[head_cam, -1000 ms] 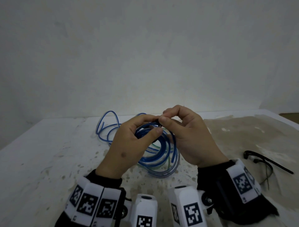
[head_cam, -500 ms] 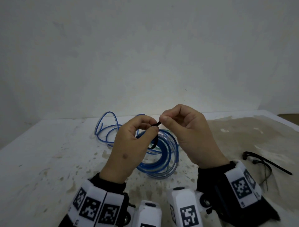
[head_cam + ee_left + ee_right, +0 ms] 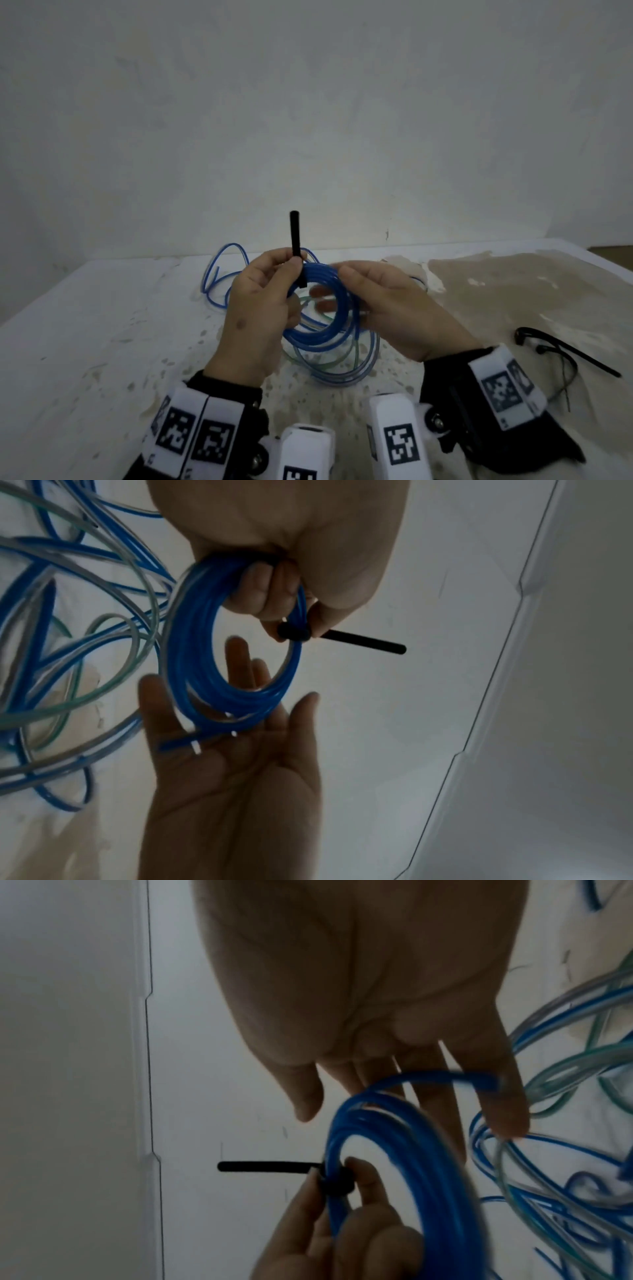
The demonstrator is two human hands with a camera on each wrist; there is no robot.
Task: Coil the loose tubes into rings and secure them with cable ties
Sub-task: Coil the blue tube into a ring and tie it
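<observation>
While the left hand (image 3: 260, 308) pinches the blue coil (image 3: 322, 308) at the black cable tie (image 3: 296, 253), fingers and thumb curled round the bundle, the right hand (image 3: 394, 308) lies flat and relaxed under the ring's opposite side, gripping nothing. The coil hangs in the air above the middle of the table (image 3: 102, 325), over the loose tubes (image 3: 342, 370) that trail toward the far edge. The tie's tail stands straight up, and it appears cinched, though blur hides the lock. The tubing looks light, smooth and springy, so its loops would likely fan apart if released anywhere but at the tie; that bound spot is the safest hold. Spare cable ties (image 3: 565, 353) lie near the right edge.
</observation>
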